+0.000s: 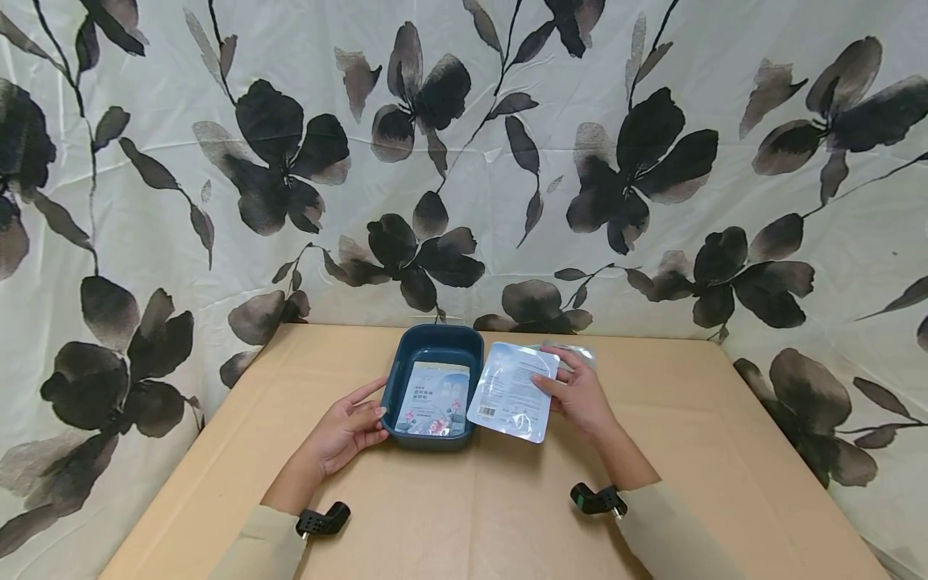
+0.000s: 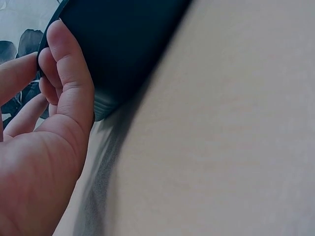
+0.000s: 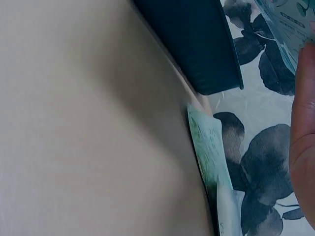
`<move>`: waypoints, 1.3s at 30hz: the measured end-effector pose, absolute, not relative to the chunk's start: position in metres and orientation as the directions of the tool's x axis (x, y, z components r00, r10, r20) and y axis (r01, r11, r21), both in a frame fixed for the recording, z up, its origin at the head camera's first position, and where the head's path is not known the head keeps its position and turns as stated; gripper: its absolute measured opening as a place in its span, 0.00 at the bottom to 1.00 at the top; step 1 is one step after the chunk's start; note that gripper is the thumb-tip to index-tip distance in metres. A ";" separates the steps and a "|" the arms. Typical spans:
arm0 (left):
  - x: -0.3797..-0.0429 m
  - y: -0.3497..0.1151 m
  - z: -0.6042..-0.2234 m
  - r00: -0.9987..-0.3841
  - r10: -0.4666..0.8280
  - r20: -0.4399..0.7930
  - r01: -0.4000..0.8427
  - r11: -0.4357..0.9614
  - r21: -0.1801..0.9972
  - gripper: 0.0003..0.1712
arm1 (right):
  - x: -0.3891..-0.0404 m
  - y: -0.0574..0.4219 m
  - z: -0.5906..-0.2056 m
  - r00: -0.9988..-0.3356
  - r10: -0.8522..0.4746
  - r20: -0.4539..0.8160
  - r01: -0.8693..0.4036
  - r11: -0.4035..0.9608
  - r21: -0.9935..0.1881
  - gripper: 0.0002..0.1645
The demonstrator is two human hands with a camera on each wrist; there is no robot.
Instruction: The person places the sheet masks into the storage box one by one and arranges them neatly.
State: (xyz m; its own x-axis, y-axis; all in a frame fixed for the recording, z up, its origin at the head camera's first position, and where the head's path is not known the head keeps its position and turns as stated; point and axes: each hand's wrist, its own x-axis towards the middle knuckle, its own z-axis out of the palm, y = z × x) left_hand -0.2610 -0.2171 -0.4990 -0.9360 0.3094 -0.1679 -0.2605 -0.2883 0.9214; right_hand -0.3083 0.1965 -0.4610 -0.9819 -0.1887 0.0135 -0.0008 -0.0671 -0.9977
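Observation:
A dark blue plastic bin (image 1: 431, 441) sits on the table, and a light blue flat sachet with pink flowers (image 1: 432, 399) lies inside it. My left hand (image 1: 346, 431) holds the bin's left side, with the thumb at the rim. In the left wrist view, the thumb and fingertips (image 2: 61, 37) meet the bin's edge (image 2: 123, 44). With my right hand (image 1: 580, 395) I pinch a second flat sachet (image 1: 511, 395) by its right side. Printed text and a barcode face up on it, and it is tilted close beside the bin's right rim.
Partly hidden behind my right hand, a greenish packet (image 1: 586, 353) lies near the table's back edge; it also shows in the right wrist view as a green-and-white packet (image 3: 209, 147). Behind the tan table (image 1: 435, 515) hangs a flower-patterned cloth (image 1: 522, 209).

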 end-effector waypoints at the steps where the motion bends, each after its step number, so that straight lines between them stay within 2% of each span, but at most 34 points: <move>1: -0.261 -0.217 -0.499 -0.936 0.309 -0.167 -0.260 -0.289 0.921 0.41 | -0.309 0.195 -0.461 -0.982 -0.190 0.011 0.003 -0.072 -0.997 0.38; 39: -0.261 -0.217 -0.497 -0.932 0.331 -0.151 -0.254 -0.296 0.921 0.40 | -0.332 0.137 -0.454 -0.969 -0.246 -0.024 0.027 -0.007 -1.000 0.35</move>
